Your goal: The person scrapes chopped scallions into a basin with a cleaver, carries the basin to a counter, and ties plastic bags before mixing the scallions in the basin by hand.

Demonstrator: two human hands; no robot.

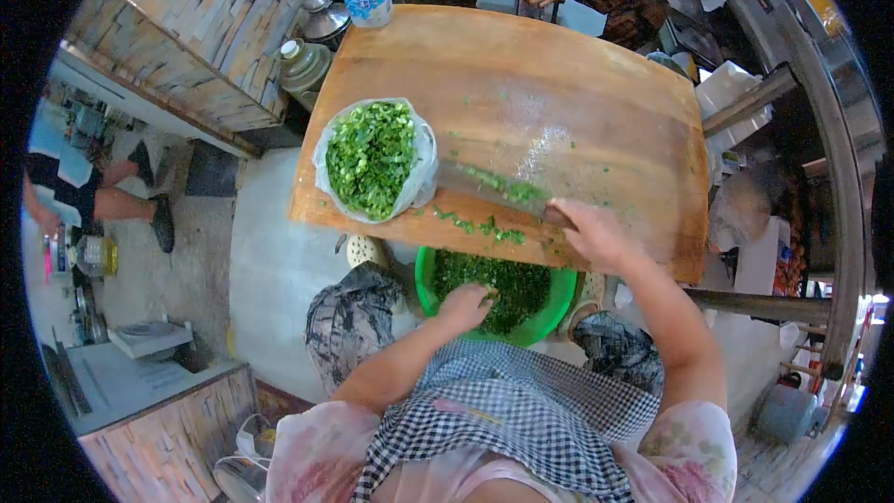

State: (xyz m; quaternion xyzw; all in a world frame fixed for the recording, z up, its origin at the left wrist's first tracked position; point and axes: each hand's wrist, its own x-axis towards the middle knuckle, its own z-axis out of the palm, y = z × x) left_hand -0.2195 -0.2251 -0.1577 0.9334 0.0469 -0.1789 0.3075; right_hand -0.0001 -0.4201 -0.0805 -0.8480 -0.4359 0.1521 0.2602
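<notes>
Checked apron [503, 396] cloth spreads nearest the camera, with the green basin [562, 305] just beyond it, below the table [615, 112] edge. The right hand [596, 235] is closed round the handle of the knife [484, 192], whose blade stretches leftward just over the wood with chopped greens [510, 188] along it. More bits lie in a loose row on the table between the blade and the near edge. The left hand [466, 307] is over the basin, fingers curled; whether they pinch anything, I cannot tell. Finely cut greens fill much of the basin. On the table's left side, a white bag [426, 154] stands near the knife's tip, heaped with coarser pieces.

The knife looks stiff and probably has some weight toward the blade, so the handle is the safe hold, the free fingers well away from the edge. The greens should be light, soft and easily bruised, likely damp and inclined to cling to steel and skin; a loose, cupped handful suits them better than a squeeze. The bag seems limp at the rim and would best be supported low, from both sides, since a tug on one edge could spill the heap.
</notes>
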